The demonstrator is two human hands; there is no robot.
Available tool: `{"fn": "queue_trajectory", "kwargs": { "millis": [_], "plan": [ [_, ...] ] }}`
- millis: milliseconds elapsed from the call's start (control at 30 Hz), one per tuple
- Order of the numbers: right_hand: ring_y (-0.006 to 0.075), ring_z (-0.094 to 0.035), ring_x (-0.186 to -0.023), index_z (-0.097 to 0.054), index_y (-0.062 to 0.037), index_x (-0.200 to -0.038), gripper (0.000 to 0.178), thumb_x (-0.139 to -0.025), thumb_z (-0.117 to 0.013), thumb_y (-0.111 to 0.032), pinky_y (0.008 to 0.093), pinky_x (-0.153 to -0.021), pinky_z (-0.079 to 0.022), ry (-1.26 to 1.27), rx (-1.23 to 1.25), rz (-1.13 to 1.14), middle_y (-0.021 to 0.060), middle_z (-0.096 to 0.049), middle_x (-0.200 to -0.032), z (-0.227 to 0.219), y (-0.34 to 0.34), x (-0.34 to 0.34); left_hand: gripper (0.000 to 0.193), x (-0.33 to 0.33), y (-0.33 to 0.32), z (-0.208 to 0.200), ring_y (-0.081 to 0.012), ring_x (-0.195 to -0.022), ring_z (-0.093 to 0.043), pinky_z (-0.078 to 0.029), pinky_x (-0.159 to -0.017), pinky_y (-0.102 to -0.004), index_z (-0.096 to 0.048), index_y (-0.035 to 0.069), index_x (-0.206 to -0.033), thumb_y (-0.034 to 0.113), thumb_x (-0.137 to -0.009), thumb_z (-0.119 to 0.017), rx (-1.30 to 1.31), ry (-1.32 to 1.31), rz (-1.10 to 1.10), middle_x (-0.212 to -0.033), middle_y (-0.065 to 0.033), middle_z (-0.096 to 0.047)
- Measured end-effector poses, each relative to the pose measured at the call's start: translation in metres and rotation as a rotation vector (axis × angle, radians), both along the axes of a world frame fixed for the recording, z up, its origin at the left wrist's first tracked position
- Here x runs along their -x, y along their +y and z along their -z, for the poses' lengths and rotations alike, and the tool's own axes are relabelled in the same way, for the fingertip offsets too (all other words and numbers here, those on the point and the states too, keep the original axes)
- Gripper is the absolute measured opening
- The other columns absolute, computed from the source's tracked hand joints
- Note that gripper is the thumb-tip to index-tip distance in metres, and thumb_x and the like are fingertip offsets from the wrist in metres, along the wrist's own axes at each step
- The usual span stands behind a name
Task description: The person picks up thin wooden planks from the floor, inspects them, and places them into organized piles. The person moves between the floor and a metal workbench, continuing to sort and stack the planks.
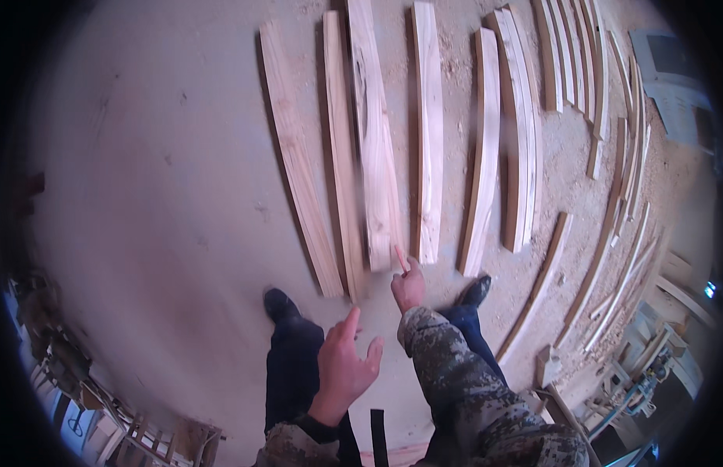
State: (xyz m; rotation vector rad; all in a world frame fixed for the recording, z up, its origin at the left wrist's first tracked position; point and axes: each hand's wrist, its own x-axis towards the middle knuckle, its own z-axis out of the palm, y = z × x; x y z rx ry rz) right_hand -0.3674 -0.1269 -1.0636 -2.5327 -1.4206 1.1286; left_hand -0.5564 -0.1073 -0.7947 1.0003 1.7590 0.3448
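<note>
My left hand (347, 366) hangs over the floor with its thumb and fingers apart, holding nothing. Closed fingers of my right hand (409, 288) grip a slim reddish stick (400, 257), like a pencil; its exact kind is too small to tell. The stick points at the near end of a long wooden board (377, 179); I cannot tell whether they touch. Left of that board lie a narrower timber (343, 171) and another wooden plank (293, 148). To its right are a pale timber (428, 140) and one more timber (480, 156).
More timbers (521, 140) lie side by side at the right, with several thin strips (603, 86) beyond them. Sawdust and chips cover the floor (182, 194) there. Equipment (642, 373) stands at the lower right, and a wooden frame (159, 444) at the lower left.
</note>
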Motion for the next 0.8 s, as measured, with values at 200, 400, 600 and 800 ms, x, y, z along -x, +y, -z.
{"fn": "queue_trajectory", "kwargs": {
  "millis": [200,400,600,800],
  "plan": [
    [0.0461,-0.065,-0.094,-0.062,-0.0106,-0.124,0.046,-0.079,-0.057,-0.010,0.0550,-0.082,-0.050,0.299,0.177,-0.179,0.0280,-0.067,-0.101,-0.035,0.025,0.045,0.062,-0.003,0.008,0.004,-0.0324,-0.094,-0.066,-0.053,-0.083,-0.0403,-0.052,-0.004,-0.134,0.021,-0.081,-0.076,0.014,-0.013,0.023,-0.104,-0.0183,-0.067],
    [0.0438,-0.067,-0.096,-0.070,-0.0056,-0.112,0.035,-0.080,-0.057,-0.011,0.0508,-0.087,-0.052,0.558,0.238,-0.324,0.0288,-0.069,-0.096,-0.053,0.030,0.028,0.067,-0.015,0.015,0.009,-0.0276,-0.089,-0.071,-0.057,-0.082,-0.0366,-0.051,-0.003,-0.138,0.021,-0.081,-0.078,0.011,-0.051,0.002,-0.103,-0.0187,-0.070],
    [0.0447,-0.066,-0.097,-0.054,-0.0042,-0.127,0.052,-0.079,-0.066,-0.019,0.0508,-0.081,-0.055,-0.067,0.097,-0.134,0.0270,-0.062,-0.112,-0.036,0.046,0.012,0.064,-0.015,0.016,0.012,-0.0305,-0.091,-0.069,-0.055,-0.083,-0.0383,-0.053,-0.001,-0.136,0.024,-0.082,-0.076,0.038,-0.054,0.027,-0.107,-0.0188,-0.068],
    [0.0380,-0.068,-0.094,-0.047,0.0016,-0.120,0.064,-0.073,-0.072,-0.033,0.0458,-0.074,-0.057,-0.196,0.149,-0.422,0.0219,-0.057,-0.108,-0.013,0.049,0.016,0.063,-0.009,0.016,0.008,-0.0318,-0.092,-0.068,-0.055,-0.082,-0.0390,-0.053,-0.001,-0.136,0.024,-0.083,-0.076,0.016,-0.020,0.045,-0.107,-0.0193,-0.068]
  ]
}}
